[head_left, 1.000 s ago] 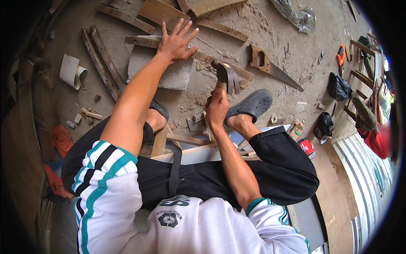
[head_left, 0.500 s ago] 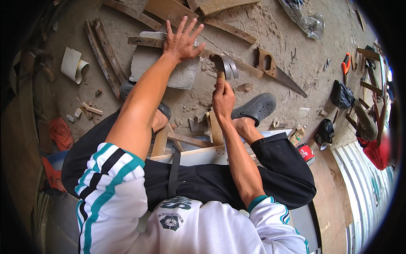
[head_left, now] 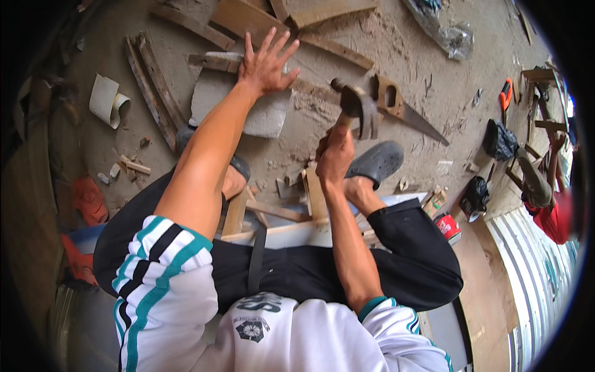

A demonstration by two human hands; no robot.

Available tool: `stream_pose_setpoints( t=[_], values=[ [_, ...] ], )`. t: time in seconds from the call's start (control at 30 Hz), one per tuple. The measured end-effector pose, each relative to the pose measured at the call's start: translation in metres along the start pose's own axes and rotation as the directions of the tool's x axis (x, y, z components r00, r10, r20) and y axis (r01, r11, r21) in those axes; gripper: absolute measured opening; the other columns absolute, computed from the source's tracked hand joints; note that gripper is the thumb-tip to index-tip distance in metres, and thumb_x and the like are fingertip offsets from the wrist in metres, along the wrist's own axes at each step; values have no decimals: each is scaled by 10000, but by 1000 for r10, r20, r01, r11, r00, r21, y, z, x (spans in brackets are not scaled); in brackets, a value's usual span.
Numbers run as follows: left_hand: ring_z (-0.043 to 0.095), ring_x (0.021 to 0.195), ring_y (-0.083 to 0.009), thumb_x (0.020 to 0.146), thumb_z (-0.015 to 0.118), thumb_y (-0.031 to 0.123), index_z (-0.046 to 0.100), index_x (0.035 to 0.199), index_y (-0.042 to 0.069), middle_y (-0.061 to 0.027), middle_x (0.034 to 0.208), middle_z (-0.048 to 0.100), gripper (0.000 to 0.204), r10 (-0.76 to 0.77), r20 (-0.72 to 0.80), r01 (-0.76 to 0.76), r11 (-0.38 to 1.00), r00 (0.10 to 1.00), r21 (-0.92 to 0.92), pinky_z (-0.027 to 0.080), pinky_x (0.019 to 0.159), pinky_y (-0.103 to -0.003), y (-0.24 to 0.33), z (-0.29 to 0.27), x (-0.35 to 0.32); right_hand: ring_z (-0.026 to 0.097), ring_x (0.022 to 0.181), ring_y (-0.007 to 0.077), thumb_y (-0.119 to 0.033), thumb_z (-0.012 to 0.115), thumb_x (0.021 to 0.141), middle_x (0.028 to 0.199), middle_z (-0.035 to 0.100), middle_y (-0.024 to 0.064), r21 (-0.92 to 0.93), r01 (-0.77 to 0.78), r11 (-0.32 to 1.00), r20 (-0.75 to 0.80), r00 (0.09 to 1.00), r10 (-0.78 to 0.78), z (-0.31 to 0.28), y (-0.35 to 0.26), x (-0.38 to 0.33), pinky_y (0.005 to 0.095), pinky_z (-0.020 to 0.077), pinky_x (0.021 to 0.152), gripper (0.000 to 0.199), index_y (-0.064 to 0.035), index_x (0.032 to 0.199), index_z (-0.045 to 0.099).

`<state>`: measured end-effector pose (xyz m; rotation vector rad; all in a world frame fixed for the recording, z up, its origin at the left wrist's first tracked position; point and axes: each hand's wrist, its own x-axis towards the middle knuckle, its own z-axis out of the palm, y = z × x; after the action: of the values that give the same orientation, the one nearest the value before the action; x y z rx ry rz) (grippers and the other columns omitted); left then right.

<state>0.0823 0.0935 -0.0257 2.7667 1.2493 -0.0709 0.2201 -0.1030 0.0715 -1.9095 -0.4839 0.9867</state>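
Observation:
A claw hammer is held up in my right hand, whose fingers wrap round its wooden handle. My left hand lies with fingers spread over a narrow wooden strip, pressing it against a pale concrete block. The strip runs on to the right of my left hand and passes behind the hammer head. On the ground right of the hammer rests a handsaw with a wooden handle.
Loose boards lie at the far side, and two long strips at the left. Short wood pieces are between my legs. A black plastic bag and a red can sit at the right. Another person is at the right edge.
My right hand has swung the hammer to the right and raised it. My left hand stays on the wooden strip. At the right edge, the other person's arm has moved.

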Motion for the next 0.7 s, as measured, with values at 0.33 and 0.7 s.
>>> stream_pose_setpoints(
  t=[0.33, 0.7],
  values=[
    [238, 1496, -311, 932, 426, 615, 415, 1508, 289, -24, 1596, 342, 662, -16, -9, 16, 1000, 1000, -11, 122, 1116, -757, -1, -5, 7, 481, 503, 124, -463, 507, 1031, 600, 540, 42, -428, 260, 866, 98, 966, -241, -6, 31, -5, 282, 374, 477, 502, -3, 845, 582],
    [205, 1506, -318, 925, 424, 642, 424, 1503, 297, -42, 1606, 321, 673, -58, -26, 57, 998, 998, -34, 67, 1119, -762, -4, 0, 19, 636, 654, 444, -268, 590, 968, 723, 621, 260, -502, 175, 847, 177, 979, -98, -7, 3, 6, 453, 473, 572, 294, 12, 1049, 629]
  ],
)
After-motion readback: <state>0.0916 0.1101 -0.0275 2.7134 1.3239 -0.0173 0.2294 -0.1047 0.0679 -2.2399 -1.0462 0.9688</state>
